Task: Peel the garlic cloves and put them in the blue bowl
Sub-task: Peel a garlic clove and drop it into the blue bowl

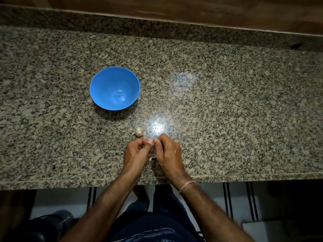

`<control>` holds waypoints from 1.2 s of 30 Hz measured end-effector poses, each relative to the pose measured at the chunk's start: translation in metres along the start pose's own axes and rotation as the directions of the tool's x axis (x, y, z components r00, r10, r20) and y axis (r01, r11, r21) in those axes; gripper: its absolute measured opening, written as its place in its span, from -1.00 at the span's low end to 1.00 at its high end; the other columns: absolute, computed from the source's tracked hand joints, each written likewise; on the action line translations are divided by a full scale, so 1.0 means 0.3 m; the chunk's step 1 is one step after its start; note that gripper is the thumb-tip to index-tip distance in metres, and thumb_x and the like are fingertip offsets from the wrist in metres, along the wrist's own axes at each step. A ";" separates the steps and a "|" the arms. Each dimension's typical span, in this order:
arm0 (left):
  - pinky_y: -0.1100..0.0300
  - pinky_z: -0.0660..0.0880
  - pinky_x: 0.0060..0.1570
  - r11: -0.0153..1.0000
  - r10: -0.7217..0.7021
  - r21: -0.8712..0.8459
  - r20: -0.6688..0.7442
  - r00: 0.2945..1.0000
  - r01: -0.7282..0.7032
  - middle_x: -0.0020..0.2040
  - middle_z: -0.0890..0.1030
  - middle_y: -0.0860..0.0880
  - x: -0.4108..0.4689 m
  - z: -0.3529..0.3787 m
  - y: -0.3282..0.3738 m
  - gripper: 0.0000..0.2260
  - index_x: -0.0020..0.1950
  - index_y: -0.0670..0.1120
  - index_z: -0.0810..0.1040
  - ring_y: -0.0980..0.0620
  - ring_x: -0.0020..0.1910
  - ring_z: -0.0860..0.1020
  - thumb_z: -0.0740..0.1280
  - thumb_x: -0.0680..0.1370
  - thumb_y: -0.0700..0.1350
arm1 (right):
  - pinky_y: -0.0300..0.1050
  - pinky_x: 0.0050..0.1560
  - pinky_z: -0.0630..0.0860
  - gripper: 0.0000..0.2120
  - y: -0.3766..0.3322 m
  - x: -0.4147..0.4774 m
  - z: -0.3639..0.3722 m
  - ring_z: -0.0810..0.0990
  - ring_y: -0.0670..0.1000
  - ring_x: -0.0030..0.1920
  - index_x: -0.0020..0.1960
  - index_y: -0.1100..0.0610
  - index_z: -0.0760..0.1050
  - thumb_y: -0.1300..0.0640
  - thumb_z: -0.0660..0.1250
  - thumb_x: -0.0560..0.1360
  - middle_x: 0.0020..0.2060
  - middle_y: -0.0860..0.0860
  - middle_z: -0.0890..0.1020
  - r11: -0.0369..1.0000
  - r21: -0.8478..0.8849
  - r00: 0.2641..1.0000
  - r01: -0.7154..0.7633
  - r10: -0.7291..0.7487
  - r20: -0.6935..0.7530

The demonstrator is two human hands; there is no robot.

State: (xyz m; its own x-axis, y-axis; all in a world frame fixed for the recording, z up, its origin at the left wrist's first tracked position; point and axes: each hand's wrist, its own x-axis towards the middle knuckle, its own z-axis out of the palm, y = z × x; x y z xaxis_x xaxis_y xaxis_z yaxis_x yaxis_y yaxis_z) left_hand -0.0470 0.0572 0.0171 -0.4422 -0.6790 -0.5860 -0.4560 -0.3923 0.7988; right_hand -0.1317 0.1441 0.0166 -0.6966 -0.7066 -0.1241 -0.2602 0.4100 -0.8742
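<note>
A blue bowl (97, 88) stands on the granite counter, left of centre, with one small pale peeled clove (120, 91) inside it. A garlic bulb (138, 131) lies on the counter just beyond my hands. My left hand (136, 155) and my right hand (168, 154) meet thumb to thumb near the front edge, fingers curled, pinching a garlic clove between them. The clove is mostly hidden by the fingers. A strip of white skin (152, 158) hangs below the hands.
The speckled granite counter (227, 110) runs across the view, with a raised back ledge (157, 30) and its front edge (244, 177) close to my body. Below the edge are a tiled floor and dark objects at lower left.
</note>
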 end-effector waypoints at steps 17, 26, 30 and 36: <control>0.48 0.40 -0.35 0.871 0.354 0.400 -0.105 0.930 -0.286 -0.31 0.60 0.07 -0.029 -0.003 0.059 -0.83 -0.14 -0.05 0.61 0.32 -0.27 0.55 0.42 0.64 -0.05 | -0.23 -0.23 0.60 -0.89 -0.024 0.020 -0.072 0.63 -0.12 -0.27 -0.10 0.10 0.66 0.10 0.44 0.59 -0.27 -0.03 0.69 0.973 0.144 0.983 -0.182 0.175 0.059; 0.17 0.54 -0.29 0.951 0.238 0.226 -0.108 0.965 -0.209 -0.29 0.67 -0.02 -0.020 -0.001 0.042 -0.76 -0.19 -0.04 0.63 0.02 -0.28 0.65 0.40 0.64 0.01 | -0.21 -0.34 0.51 -0.83 -0.034 0.014 -0.043 0.52 -0.12 -0.34 -0.18 0.11 0.56 0.14 0.43 0.58 -0.33 -0.06 0.59 0.994 -0.105 0.998 -0.005 -0.002 -0.067; 0.26 0.46 -0.30 0.922 0.285 0.308 -0.131 0.950 -0.234 -0.28 0.64 0.04 -0.022 0.005 0.033 -0.82 -0.15 -0.01 0.63 0.08 -0.27 0.61 0.41 0.63 0.00 | -0.20 -0.26 0.61 -0.83 -0.034 0.002 -0.034 0.61 -0.14 -0.31 -0.18 0.08 0.62 0.08 0.49 0.56 -0.32 -0.04 0.66 0.968 0.134 0.974 -0.212 0.220 -0.054; 0.21 0.50 -0.34 0.997 0.057 0.065 -0.087 0.995 -0.051 -0.28 0.69 -0.06 0.001 0.004 0.009 -0.76 -0.14 -0.10 0.67 0.05 -0.33 0.63 0.42 0.63 0.02 | -0.11 -0.36 0.57 -0.83 -0.018 0.000 -0.030 0.56 -0.10 -0.36 -0.18 0.05 0.55 0.15 0.43 0.59 -0.34 -0.08 0.58 0.992 -0.122 0.997 -0.027 0.017 -0.080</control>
State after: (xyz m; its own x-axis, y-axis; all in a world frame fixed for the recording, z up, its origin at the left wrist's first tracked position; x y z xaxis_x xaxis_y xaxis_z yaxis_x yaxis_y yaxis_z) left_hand -0.0493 0.0566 0.0188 -0.3988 -0.7514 -0.5257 -0.4818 -0.3160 0.8173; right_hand -0.1363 0.1469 0.0255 -0.7521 -0.6513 -0.1012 -0.3213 0.4963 -0.8065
